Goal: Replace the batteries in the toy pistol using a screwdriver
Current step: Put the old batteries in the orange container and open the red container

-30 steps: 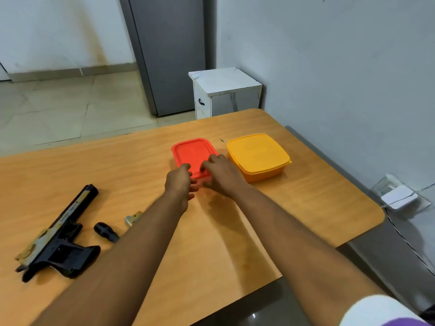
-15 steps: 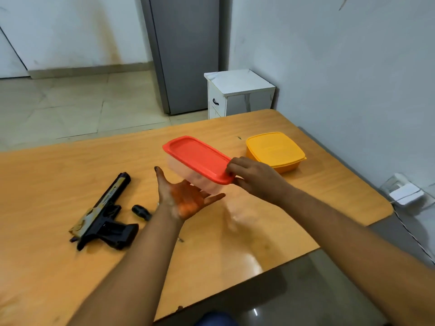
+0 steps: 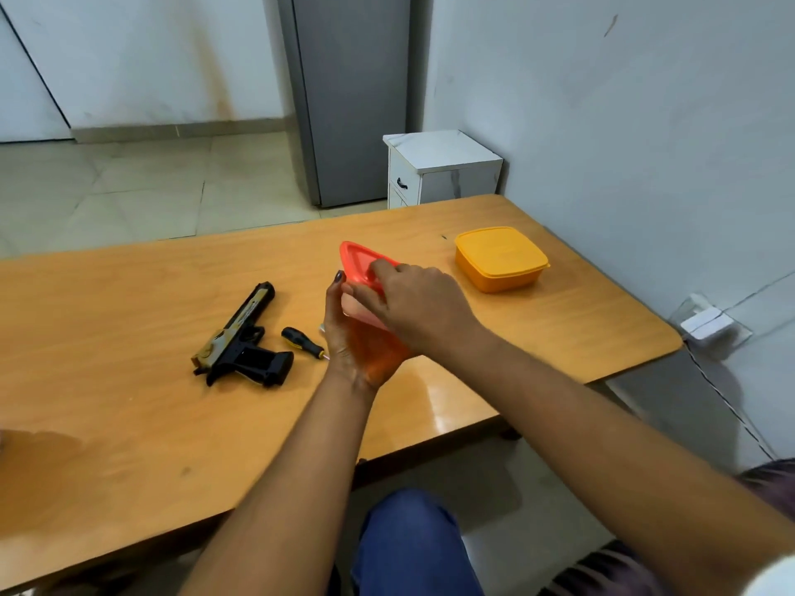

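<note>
Above the desk (image 3: pixel 129 423), just right of the toy pistol (image 3: pixel 241 337), both hands hold a red-lidded container (image 3: pixel 359 262) in the air. The left hand (image 3: pixel 348 342) cups it from below, fingers curled up round its body; the right hand (image 3: pixel 413 303) lies over the lid, fingertips grasping the rim, apparently to pry it off. The toy pistol lies flat on the desk, untouched, with the screwdriver (image 3: pixel 303 342) just to its right. A yellow container (image 3: pixel 501 258) sits well to the pistol's right, closed. The pistol looks like light, rigid plastic, probably easiest held by its black handle, steadied flat while the screw is turned.
</note>
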